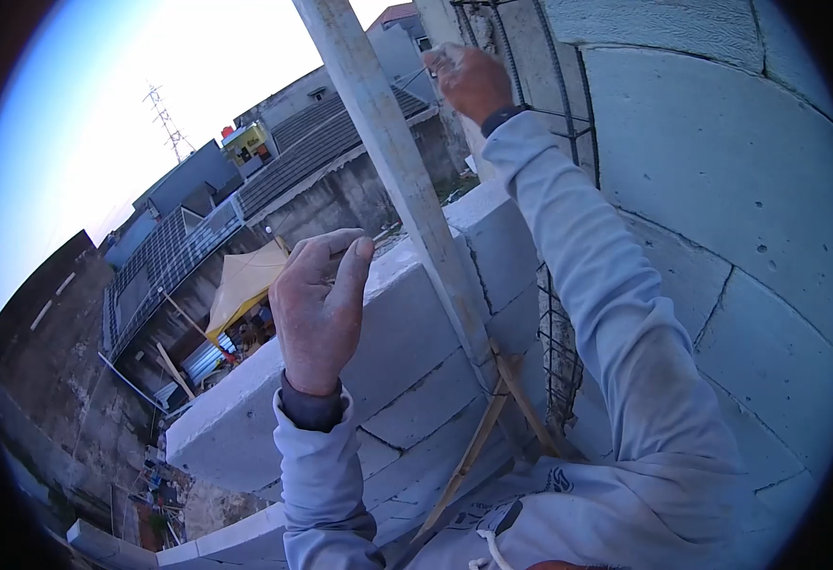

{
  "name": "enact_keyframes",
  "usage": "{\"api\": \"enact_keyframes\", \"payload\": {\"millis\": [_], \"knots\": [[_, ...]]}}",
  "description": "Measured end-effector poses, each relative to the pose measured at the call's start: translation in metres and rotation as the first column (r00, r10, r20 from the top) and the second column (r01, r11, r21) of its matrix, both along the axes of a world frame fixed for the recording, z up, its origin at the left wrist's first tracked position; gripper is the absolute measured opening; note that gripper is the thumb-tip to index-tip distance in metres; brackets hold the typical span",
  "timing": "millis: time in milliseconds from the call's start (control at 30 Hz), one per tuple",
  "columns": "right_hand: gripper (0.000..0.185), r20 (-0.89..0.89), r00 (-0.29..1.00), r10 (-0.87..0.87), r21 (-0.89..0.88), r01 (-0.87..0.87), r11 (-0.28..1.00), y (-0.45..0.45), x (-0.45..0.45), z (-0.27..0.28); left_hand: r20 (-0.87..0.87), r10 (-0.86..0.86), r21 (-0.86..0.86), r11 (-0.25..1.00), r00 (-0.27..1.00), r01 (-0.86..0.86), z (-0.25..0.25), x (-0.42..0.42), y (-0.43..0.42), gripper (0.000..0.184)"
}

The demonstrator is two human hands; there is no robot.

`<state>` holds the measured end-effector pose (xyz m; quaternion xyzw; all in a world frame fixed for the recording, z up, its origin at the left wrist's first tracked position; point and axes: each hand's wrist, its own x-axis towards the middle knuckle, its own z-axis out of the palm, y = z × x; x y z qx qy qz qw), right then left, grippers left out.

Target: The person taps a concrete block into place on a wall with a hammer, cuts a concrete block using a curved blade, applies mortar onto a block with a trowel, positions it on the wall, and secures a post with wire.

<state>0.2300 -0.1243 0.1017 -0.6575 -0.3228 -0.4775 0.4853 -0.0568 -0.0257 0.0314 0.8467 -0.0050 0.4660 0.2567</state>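
Observation:
My left hand (321, 309) is raised over the top of a low wall of pale blocks (407, 332), its fingers curled and the thumb tip close to the forefinger. Whatever it pinches, if anything, is too small to make out. My right hand (472, 84) reaches up and forward, closed, beside the steel reinforcing bars (557, 71) of a column. A thin dark line shows near its fingertips, but I cannot tell whether it is held. Between the hands a long pale upright post (388, 142) leans across the view, apart from both.
To the right rises a tall block wall (720, 171). Wooden braces (473, 442) cross at the post's foot, near a lower rebar cage (557, 351). Beyond the low wall there is a drop, with tiled roofs (312, 152) and a tan tarp (244, 285) below.

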Motion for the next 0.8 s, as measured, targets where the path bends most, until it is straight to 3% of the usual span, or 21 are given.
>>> {"api": "enact_keyframes", "payload": {"millis": [133, 167, 233, 333, 367, 467, 567, 667, 800], "knots": [[0.040, 0.074, 0.992, -0.102, 0.105, 0.094, 0.990, -0.015, -0.011, 0.004, -0.004, 0.010, -0.012, 1.000, 1.000, -0.010, -0.004, 0.000, 0.008, 0.029], [0.039, 0.092, 0.996, 0.022, 0.115, -0.033, 0.993, -0.019, -0.011, 0.004, 0.018, 0.004, -0.013, 1.000, 1.000, -0.004, -0.005, 0.000, 0.008, 0.027], [0.038, 0.077, 0.992, 0.098, 0.137, -0.107, 0.985, -0.029, -0.013, -0.004, 0.064, -0.016, -0.011, 1.000, 0.998, 0.017, -0.005, 0.002, 0.005, 0.023], [0.034, 0.124, 0.983, 0.138, 0.138, -0.155, 0.978, -0.047, -0.043, -0.018, 0.086, -0.018, 0.034, 0.999, 0.996, 0.016, -0.007, 0.003, 0.010, 0.023], [0.033, 0.148, 0.979, 0.142, 0.131, -0.162, 0.978, -0.053, -0.054, -0.021, 0.090, -0.052, -0.026, 0.998, 0.995, 0.055, -0.006, 0.002, 0.010, 0.024], [0.030, 0.485, 0.859, 0.162, 0.067, -0.221, 0.973, -0.055, -0.087, -0.005, 0.113, -0.127, -0.149, 0.978, 0.985, 0.144, 0.004, -0.003, 0.004, 0.026], [0.023, 0.577, 0.743, 0.340, -0.021, -0.403, 0.915, -0.053, -0.112, 0.021, 0.153, -0.188, -0.173, 0.961, 0.970, 0.213, 0.023, -0.007, -0.004, 0.035], [0.022, 0.562, 0.771, 0.300, -0.144, -0.266, 0.953, -0.058, -0.125, 0.035, 0.190, -0.064, 0.106, 0.993, 0.980, 0.044, 0.045, -0.008, -0.004, 0.042], [0.023, 0.484, 0.851, 0.203, 0.032, -0.249, 0.968, -0.051, -0.089, 0.042, 0.059, -0.072, 0.099, 0.993, 0.996, 0.066, 0.062, -0.009, -0.007, 0.043]]}}
